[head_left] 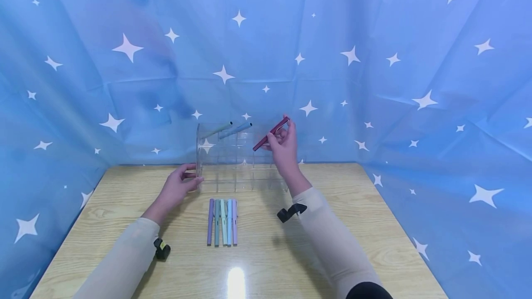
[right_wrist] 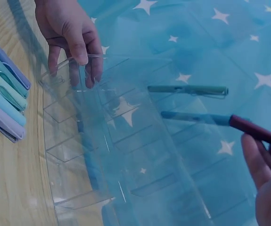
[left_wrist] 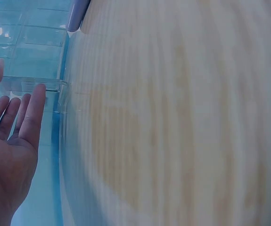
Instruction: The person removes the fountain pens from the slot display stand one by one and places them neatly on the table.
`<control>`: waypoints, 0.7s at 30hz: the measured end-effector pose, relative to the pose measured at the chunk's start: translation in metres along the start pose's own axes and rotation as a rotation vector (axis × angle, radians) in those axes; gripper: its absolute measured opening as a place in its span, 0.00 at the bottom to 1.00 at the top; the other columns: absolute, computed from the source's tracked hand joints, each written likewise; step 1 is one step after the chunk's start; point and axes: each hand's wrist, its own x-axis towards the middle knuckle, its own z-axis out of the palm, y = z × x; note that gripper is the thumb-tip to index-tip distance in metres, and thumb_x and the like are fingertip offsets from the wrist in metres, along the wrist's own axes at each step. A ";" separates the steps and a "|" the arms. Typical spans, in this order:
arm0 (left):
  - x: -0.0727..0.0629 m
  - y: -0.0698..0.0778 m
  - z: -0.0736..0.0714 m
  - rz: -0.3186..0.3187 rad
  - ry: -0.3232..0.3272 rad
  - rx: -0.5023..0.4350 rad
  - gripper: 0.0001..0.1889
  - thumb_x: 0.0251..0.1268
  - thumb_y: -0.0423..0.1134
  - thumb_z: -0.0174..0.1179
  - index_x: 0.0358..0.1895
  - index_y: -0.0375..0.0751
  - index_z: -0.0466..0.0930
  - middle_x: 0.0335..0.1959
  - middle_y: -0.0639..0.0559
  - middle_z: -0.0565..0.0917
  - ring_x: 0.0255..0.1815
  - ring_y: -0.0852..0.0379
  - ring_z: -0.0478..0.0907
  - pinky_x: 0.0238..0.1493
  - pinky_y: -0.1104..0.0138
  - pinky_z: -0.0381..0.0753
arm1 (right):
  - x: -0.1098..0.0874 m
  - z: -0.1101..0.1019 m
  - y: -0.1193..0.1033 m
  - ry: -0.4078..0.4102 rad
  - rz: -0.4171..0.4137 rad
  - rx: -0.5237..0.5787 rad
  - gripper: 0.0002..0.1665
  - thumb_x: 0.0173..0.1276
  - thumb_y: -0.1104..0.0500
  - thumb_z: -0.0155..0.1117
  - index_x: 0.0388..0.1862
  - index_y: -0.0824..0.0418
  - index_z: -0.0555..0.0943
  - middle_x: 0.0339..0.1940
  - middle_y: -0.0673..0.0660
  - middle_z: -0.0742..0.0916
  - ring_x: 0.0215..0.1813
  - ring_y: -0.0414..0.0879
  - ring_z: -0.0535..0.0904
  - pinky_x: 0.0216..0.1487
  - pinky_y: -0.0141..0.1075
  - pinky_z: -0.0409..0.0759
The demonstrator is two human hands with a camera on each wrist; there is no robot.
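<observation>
My left hand (head_left: pixel 176 189) holds the left side wall of a clear plastic organizer (head_left: pixel 226 181), thumb on one face and fingers on the other. In my right hand (head_left: pixel 286 150) is a dark red pen (head_left: pixel 266 140), pinched between thumb and fingers and slanted above the organizer's right half. A green pen (right_wrist: pixel 187 89) and a blue pen (right_wrist: pixel 196 117) lean in the organizer's back compartments. Seen from the right wrist, the red pen's lower end overlaps the blue pen's end.
On the wooden table (head_left: pixel 137 188), in front of the organizer, several pens (head_left: pixel 223 223) lie side by side in purple, teal, pale green, light blue and lilac. A blue curtain with white stars (head_left: pixel 266 50) hangs close behind the organizer.
</observation>
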 end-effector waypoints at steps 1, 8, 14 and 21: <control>0.000 0.000 0.000 0.001 0.001 0.000 0.35 0.82 0.40 0.69 0.83 0.34 0.66 0.74 0.29 0.75 0.74 0.32 0.76 0.60 0.56 0.93 | -0.001 0.000 0.000 -0.008 0.003 0.007 0.47 0.82 0.71 0.62 0.92 0.51 0.55 0.50 0.63 0.83 0.44 0.55 0.85 0.49 0.57 0.95; -0.001 0.001 0.000 -0.003 0.003 0.005 0.35 0.82 0.41 0.70 0.83 0.35 0.66 0.73 0.29 0.75 0.74 0.33 0.76 0.60 0.55 0.93 | -0.013 -0.004 -0.001 -0.071 0.040 0.024 0.52 0.80 0.73 0.64 0.93 0.46 0.54 0.51 0.60 0.81 0.48 0.52 0.84 0.51 0.58 0.95; -0.002 0.002 0.000 -0.006 0.002 0.012 0.35 0.82 0.41 0.69 0.83 0.35 0.66 0.74 0.29 0.75 0.74 0.33 0.75 0.61 0.55 0.93 | -0.024 -0.006 0.000 -0.105 0.076 0.019 0.56 0.78 0.74 0.68 0.91 0.37 0.56 0.43 0.56 0.80 0.39 0.46 0.81 0.54 0.63 0.93; -0.002 0.002 0.001 -0.010 0.004 0.025 0.35 0.82 0.42 0.69 0.83 0.35 0.66 0.74 0.29 0.75 0.74 0.33 0.76 0.60 0.57 0.93 | -0.036 -0.007 0.001 -0.145 0.071 0.019 0.52 0.77 0.75 0.68 0.86 0.37 0.60 0.43 0.61 0.83 0.41 0.51 0.88 0.53 0.64 0.93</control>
